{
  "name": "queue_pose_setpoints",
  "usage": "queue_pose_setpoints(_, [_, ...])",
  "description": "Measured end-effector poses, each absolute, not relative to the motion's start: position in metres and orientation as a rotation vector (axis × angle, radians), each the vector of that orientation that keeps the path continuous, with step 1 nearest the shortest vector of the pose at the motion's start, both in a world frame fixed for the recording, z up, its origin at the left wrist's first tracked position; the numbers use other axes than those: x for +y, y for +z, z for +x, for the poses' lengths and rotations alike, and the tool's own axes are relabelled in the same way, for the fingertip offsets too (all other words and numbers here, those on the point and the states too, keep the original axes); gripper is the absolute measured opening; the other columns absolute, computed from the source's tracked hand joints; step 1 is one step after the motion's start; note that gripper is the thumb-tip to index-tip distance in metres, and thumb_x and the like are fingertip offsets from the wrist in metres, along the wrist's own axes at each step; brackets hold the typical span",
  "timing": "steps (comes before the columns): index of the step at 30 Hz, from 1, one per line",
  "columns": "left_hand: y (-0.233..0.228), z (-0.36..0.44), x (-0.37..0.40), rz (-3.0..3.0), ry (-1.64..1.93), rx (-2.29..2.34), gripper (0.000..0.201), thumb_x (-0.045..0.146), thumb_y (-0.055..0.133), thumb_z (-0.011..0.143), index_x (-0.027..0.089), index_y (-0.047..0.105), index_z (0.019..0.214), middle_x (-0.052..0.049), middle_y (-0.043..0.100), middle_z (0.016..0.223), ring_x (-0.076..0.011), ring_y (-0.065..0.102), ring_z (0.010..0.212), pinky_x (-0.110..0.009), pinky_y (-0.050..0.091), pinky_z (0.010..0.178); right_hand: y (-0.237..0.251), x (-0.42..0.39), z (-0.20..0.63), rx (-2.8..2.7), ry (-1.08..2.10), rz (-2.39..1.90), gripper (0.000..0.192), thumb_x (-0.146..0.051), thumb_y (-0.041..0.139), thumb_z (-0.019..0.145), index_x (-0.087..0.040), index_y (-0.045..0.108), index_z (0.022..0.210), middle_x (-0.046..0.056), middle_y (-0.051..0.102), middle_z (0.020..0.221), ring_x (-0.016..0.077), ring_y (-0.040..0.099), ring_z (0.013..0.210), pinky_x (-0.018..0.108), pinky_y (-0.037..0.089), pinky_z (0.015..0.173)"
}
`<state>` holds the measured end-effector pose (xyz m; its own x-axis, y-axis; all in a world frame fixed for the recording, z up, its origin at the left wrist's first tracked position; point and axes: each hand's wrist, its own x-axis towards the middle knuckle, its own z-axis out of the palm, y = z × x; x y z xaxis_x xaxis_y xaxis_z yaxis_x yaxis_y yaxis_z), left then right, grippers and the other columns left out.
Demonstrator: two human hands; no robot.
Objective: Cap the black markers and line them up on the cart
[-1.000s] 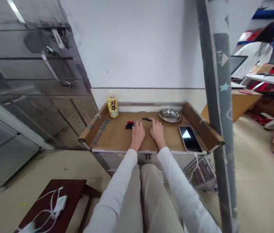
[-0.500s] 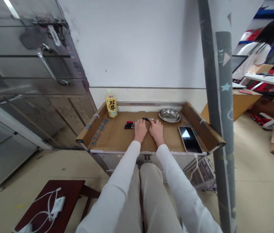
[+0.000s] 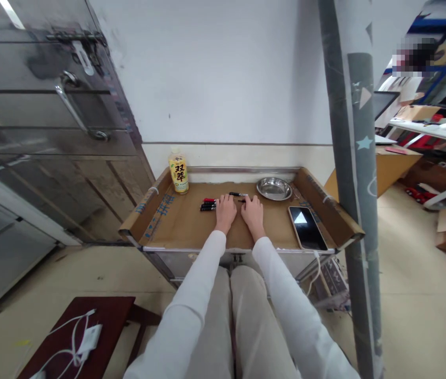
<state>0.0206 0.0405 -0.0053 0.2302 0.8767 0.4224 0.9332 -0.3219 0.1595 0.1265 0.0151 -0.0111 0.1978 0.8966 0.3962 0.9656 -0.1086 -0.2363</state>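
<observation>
On the cardboard-lined tabletop (image 3: 183, 223), several red and black pens (image 3: 208, 205) lie side by side, their right ends hidden under my left hand (image 3: 226, 211). The fingers of that hand are bent down over them. Just beyond both hands rests another black pen (image 3: 237, 194), apart from the group. My right hand (image 3: 253, 213) is on the cardboard a little to the right, its fingers curled together. A thin dark tip, like a pen's, pokes out left of its fingertips; the rest of it is hidden.
A yellow-labelled drink bottle (image 3: 179, 172) stands at the back left. To the right are a round metal dish (image 3: 274, 188) and a phone (image 3: 307, 227). Raised cardboard sides (image 3: 327, 208) edge the table. A wrapped grey post (image 3: 359, 210) rises on the right; a stool (image 3: 100, 321) holds white cables.
My right fingertips have come off the end of the far black pen and drawn slightly nearer. A dark tip now shows beside them. The left hand stays over the pens; the view shifted a little.
</observation>
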Motion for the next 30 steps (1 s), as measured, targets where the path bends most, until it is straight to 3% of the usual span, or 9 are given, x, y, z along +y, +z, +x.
queue_pose_setpoints(14, [-0.0044,0.0177,0.0416,-2.397,-0.64,-1.734,0.025,0.023,0.04,0.098,0.017,0.064,0.105,-0.012,0.063,0.112,-0.0265,0.051,0.109,-0.04,0.037,0.091,-0.0103,0.0142,0.1275,-1.829,-0.248,-2.004,0.026,-0.02,0.037,0.097,-0.013,0.06,0.108,0.015,0.059,0.111,0.0246,0.054,0.101,0.035,0.038,0.084])
queue_pose_setpoints(30, [-0.0006,0.015,0.0408,-2.627,-0.865,-1.642,0.015,0.014,0.046,0.096,0.014,0.058,0.104,-0.009,0.066,0.104,-0.0193,0.061,0.097,-0.031,0.044,0.088,-0.0142,0.0156,0.1282,-1.836,-0.267,-1.97,0.029,-0.009,0.032,0.094,-0.014,0.056,0.11,0.015,0.065,0.108,0.0253,0.055,0.1,0.036,0.035,0.086])
